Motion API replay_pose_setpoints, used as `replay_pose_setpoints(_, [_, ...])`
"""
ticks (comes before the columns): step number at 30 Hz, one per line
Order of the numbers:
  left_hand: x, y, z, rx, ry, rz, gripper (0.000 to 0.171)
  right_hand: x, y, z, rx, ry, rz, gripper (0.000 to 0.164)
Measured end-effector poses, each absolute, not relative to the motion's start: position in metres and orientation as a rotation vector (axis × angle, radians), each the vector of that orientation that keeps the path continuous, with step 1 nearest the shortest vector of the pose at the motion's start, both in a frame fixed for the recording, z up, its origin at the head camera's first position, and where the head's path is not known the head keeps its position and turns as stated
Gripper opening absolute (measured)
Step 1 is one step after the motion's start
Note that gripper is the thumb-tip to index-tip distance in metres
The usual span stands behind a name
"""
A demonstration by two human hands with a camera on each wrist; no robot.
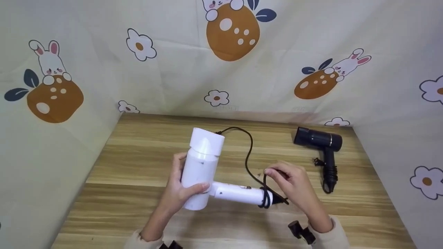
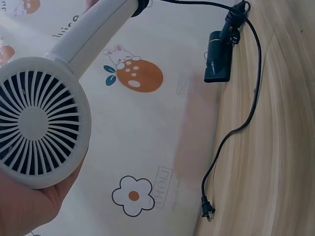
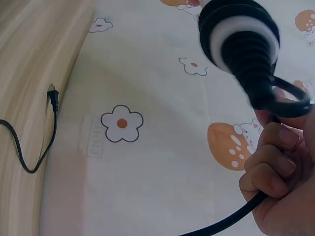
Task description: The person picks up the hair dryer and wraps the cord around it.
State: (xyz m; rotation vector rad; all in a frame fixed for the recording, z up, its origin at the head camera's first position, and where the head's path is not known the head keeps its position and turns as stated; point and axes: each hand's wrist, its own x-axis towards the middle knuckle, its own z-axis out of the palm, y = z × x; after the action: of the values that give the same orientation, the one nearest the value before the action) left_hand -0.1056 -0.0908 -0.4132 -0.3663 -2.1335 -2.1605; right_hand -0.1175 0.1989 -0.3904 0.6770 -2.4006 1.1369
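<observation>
A white hair dryer [image 1: 200,173] is held above the wooden table, its nozzle toward the back and its handle out to the right. My left hand [image 1: 177,193] grips the barrel, thumb across the top. In the left wrist view, the round slatted air inlet [image 2: 33,123] faces the camera. Black cord [image 1: 246,159] is looped around the handle's end, and a length of it runs back behind the nozzle. With thumb and fingers, my right hand [image 1: 294,181] pinches the cord beside the handle's tip. The plug [image 2: 207,208] lies on the tabletop.
A black hair dryer [image 1: 316,138] lies at the table's back right, its cord wound around its handle. Printed fabric [image 1: 173,83] hangs behind and along both sides of the wooden table [image 1: 138,148].
</observation>
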Motion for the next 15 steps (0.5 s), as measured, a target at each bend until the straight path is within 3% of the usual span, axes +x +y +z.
replay_pose_setpoints(5, [-0.104, -0.091, -0.411, -0.401, -2.049, -2.239, 0.064, -0.123, 0.198, -0.393, 0.674, -2.473, 1.451, 0.009])
replay_pose_setpoints(15, [-0.102, -0.09, -0.406, -0.372, -1.788, -2.375, 0.065, -0.125, 0.193, -0.404, 0.837, -2.436, 1.965, 0.024])
